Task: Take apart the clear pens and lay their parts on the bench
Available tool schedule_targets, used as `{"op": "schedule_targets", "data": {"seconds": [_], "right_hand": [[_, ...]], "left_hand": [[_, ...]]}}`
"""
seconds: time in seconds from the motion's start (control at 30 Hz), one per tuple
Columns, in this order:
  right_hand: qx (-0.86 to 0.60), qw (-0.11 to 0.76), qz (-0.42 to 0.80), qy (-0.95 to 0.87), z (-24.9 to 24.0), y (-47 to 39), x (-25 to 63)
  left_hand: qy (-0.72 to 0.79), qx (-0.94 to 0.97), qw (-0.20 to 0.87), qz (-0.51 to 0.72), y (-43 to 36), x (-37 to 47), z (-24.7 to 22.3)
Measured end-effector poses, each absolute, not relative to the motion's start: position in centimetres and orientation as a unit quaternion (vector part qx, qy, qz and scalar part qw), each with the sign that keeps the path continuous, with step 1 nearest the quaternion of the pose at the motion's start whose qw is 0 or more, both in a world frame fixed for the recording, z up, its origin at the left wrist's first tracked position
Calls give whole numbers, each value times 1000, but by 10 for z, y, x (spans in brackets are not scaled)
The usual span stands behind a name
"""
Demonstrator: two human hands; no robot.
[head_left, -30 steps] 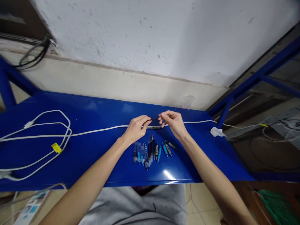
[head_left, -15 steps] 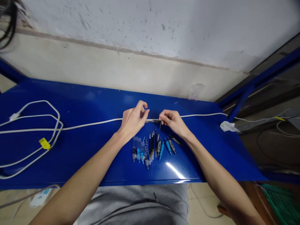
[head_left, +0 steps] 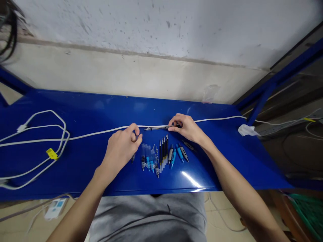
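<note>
My left hand [head_left: 122, 144] is closed in a pinch left of the pen parts. It grips a clear pen barrel with a dark tip [head_left: 133, 158], mostly hidden below the fingers. My right hand [head_left: 184, 126] is closed on a slim dark pen refill [head_left: 174, 126], held nearly level beside the white cable. Another slim pen part [head_left: 152, 128] lies along the cable, its right end close to my right fingertips. In front lie clear pen barrels [head_left: 147, 158], small springs [head_left: 156, 153], black-tipped refills [head_left: 163, 151], and grey and blue pen upper halves [head_left: 179, 153].
A white cable [head_left: 96, 133] crosses the blue table [head_left: 83, 168] and loops at the left, with a yellow tag [head_left: 51, 154]. A crumpled white tissue [head_left: 246, 130] lies at the right. The wall [head_left: 126, 72] rises behind, and a blue frame post [head_left: 261, 101] stands at right.
My left hand has moved left and toward me with the clear barrel. My right hand has swung the refill from pointing downward to nearly level.
</note>
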State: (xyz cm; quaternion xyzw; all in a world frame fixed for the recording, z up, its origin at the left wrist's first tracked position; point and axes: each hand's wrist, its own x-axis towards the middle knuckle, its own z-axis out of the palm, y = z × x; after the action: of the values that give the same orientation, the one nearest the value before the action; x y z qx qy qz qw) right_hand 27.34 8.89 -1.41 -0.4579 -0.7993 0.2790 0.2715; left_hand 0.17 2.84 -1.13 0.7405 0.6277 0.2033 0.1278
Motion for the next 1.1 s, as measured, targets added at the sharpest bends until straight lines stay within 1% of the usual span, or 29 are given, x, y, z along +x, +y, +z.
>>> {"op": "schedule_targets", "data": {"seconds": [0.17, 0.27, 0.33, 0.4, 0.47, 0.57, 0.67, 0.77, 0.93, 1.1], "right_hand": [[-446, 236, 259, -824, -22, 92, 272], [-454, 226, 221, -833, -28, 93, 273], [-451, 231, 193, -840, -29, 93, 272], [-448, 265, 187, -833, -28, 90, 271], [-451, 319, 220, -804, -24, 86, 267], [-458, 386, 295, -744, -19, 84, 262], [-462, 379, 304, -742, -14, 89, 257], [-468, 368, 248, -764, -7, 97, 246], [-473, 402, 203, -757, -6, 104, 221], [-432, 427, 135, -783, -19, 98, 218]], "left_hand": [[599, 773, 132, 162, 18, 0, -17], [598, 778, 108, 161, 27, 6, -5], [584, 785, 91, 187, 40, 14, 5], [515, 822, 64, 236, 57, 25, 13], [425, 877, 25, 224, 75, 37, 16], [383, 901, -31, 199, 98, 50, 10], [393, 894, -50, 208, 108, 49, -4], [443, 867, -32, 228, 108, 42, -14], [530, 814, -48, 233, 107, 33, -16], [551, 808, -20, 209, 107, 31, -18]]}}
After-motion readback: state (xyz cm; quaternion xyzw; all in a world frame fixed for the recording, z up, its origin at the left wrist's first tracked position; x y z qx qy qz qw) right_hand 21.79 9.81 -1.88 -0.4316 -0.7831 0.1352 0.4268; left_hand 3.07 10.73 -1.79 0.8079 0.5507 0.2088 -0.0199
